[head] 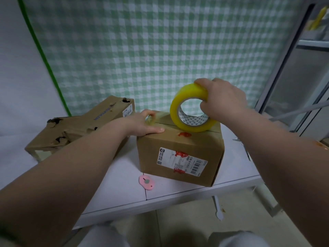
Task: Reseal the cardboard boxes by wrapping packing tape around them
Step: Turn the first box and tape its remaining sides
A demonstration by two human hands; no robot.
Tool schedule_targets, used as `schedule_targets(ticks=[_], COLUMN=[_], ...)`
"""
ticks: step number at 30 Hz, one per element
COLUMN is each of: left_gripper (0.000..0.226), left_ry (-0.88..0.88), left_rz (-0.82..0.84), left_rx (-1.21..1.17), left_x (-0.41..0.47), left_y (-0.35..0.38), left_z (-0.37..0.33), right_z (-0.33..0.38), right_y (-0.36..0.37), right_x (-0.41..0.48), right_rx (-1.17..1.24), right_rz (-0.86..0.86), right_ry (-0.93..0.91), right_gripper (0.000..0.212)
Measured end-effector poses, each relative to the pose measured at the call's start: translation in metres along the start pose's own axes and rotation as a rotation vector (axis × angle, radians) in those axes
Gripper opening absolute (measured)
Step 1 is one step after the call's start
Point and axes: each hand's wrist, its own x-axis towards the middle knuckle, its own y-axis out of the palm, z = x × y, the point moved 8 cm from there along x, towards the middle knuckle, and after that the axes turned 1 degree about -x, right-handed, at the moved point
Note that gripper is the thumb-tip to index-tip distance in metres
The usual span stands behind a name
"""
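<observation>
The small brown cardboard box [179, 154] with a white barcode label and red smears stands near the front edge of the white counter [195, 190], its flaps shut, so nothing inside shows. On its top stands a yellowish roll of clear packing tape [188, 108], upright on edge, the right hand [222, 98] clenched on its rim. The left hand [146, 124] presses the box's top left edge; its grip seems to pinch a tape end, though blur hides it. A torn, flattened brown carton [74, 129] lies toward the counter's back left. A pink oval cutter [146, 182] lies just before the box.
</observation>
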Motion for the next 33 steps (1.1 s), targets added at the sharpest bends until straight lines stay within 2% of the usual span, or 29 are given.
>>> schedule_targets(ticks=[4,8,11,14,19,22,27,33], left_gripper=[0.076,0.083,0.083,0.084,0.113,0.121,0.114,0.116], left_ry=[0.140,0.273,0.277,0.249,0.226,0.213,0.209,0.203], left_rz=[-0.143,-0.185,-0.219,-0.221,-0.173,-0.147,-0.114,-0.085], left_rx=[0.189,0.123,0.105,0.123,0.197,0.217,0.238,0.248], left_x=[-0.005,-0.004,0.001,0.004,0.006,0.003,0.001,0.002], left_y=[-0.009,0.001,0.004,0.006,0.007,0.008,0.008,0.009], left_z=[-0.039,-0.064,-0.059,-0.054,-0.056,-0.057,-0.060,-0.058], right_z=[-0.003,-0.021,-0.022,-0.024,-0.043,-0.048,-0.077,-0.079], right_y=[0.010,0.017,0.020,0.010,-0.004,-0.010,-0.016,-0.010], right_x=[-0.002,-0.004,-0.008,-0.006,-0.008,-0.010,-0.018,-0.025], right_rx=[0.152,0.355,0.422,0.339,0.155,0.084,-0.178,-0.305], right_rz=[-0.039,-0.053,-0.029,-0.016,0.012,0.018,0.135,0.175], right_ry=[0.030,0.111,0.095,0.059,0.038,0.024,0.024,-0.059], right_gripper=[0.068,0.067,0.063,0.063,0.067,0.068,0.071,0.073])
